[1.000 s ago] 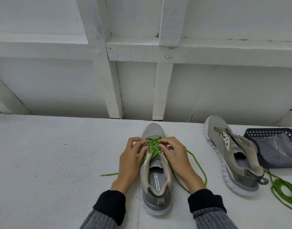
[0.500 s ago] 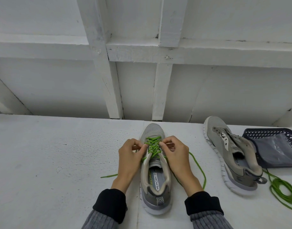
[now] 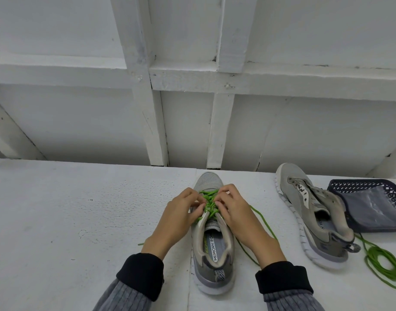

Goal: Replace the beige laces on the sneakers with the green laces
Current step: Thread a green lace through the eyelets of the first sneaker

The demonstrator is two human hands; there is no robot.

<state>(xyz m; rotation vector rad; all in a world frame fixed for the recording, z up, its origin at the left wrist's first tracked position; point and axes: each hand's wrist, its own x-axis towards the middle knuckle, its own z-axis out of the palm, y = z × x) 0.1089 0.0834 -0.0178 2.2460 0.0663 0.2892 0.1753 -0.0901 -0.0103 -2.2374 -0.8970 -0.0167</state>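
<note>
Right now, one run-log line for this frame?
stage: lacing near sneaker | both hands pinch green lace at eyelets | second sneaker unlaced | spare green lace coiled on right

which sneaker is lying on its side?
The right sneaker, next to the basket: tipped over, no lace in its eyelets. The middle sneaker stands upright, green-laced, between both hands.

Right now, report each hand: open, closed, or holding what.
Left hand: closed, fingers pinching the green lace on the middle sneaker.
Right hand: closed, pinching the same green lace from the other side.
</note>
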